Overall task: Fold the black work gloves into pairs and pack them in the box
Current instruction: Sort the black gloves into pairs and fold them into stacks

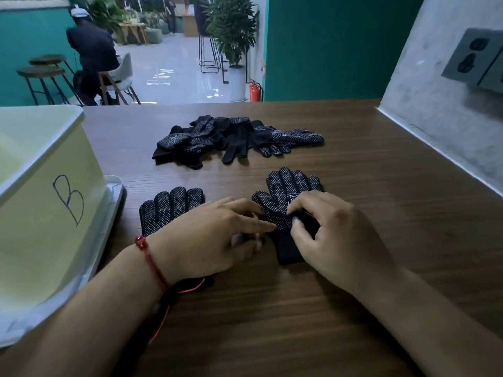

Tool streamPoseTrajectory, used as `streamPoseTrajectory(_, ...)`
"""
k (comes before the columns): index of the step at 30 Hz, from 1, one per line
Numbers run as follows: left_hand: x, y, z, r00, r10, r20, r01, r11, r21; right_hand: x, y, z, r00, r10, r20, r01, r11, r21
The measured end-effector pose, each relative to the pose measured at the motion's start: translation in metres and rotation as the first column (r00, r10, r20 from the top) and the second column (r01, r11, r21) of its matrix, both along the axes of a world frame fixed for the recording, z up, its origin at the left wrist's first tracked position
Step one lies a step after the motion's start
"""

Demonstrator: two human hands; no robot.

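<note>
Two black dotted gloves lie flat, palm side up, on the wooden table. The left glove (171, 206) is partly under my left wrist. My left hand (217, 235) reaches across to the right glove (291, 186), its fingertips touching that glove's thumb edge. My right hand (334, 232) pinches the palm fabric of the right glove between thumb and fingers. A loose heap of several more black gloves (234, 137) sits farther back at mid-table. The pale yellow box (49, 202) marked "B" stands at the left on a white lid.
A grey wall (441, 115) with a socket plate borders the table on the right. A red-and-black cord (174, 295) lies under my left forearm. Beyond the table's far edge a person sits on a stool among stools and plants.
</note>
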State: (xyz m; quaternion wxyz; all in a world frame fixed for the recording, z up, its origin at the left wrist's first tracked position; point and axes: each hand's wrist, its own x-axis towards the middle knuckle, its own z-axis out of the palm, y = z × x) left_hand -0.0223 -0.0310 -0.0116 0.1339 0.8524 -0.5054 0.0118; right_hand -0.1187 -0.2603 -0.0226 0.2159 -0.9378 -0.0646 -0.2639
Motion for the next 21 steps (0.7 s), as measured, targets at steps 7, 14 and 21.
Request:
streamPoseTrajectory(7,0.001,-0.001,-0.002,1.000,0.003,-0.006,-0.003,1.000,-0.017,-0.002,0.000,-0.002,0.995,0.084,-0.060,-0.083,0.996,0.017)
streamPoseTrajectory(14,0.004,0.000,-0.005,1.000,-0.011,-0.010,0.011,1.000,-0.025,-0.007,0.004,0.008,0.983,0.026,-0.184,-0.037,0.998,-0.053)
streamPoseTrajectory(21,0.001,0.000,-0.003,1.000,0.006,-0.026,-0.006,1.000,-0.001,-0.008,0.003,0.022,0.965,0.045,-0.259,-0.012,0.992,0.127)
